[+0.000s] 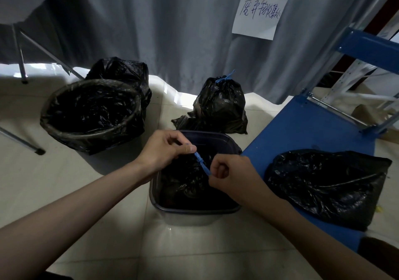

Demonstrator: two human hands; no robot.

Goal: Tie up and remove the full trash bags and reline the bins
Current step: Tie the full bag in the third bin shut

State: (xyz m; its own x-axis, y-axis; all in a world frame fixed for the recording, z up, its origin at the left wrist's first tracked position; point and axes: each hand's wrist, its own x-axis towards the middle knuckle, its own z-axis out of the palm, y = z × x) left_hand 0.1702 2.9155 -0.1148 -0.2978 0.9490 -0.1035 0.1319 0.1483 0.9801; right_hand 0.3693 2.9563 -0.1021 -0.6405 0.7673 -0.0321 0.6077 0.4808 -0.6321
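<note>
Tying off the bag in the square bin (195, 211) is the step I judge to be in hand: I have both ends of the blue drawstring (201, 163) pulled taut across the gathered neck of the black trash bag (185, 179), which sits down inside that bin on the tiled floor. My left hand (165, 151) is up and to the left of the knot, thumb and curled fingers pinching one end of the string; my right hand (230, 177) sits lower and nearer, fist-like, pinching the other end just beside the bag's neck. Both forearms reach in from the bottom edge and converge over the bin.

Next I would expect to cinch the knot firm, then lift the bag clear and set it by the tied bag (219, 106) near the curtain. A spare black liner (328, 188) lies on the blue shelf board (311, 128) to my right, handy for relining. The round bin (90, 113) at left already looks lined.
</note>
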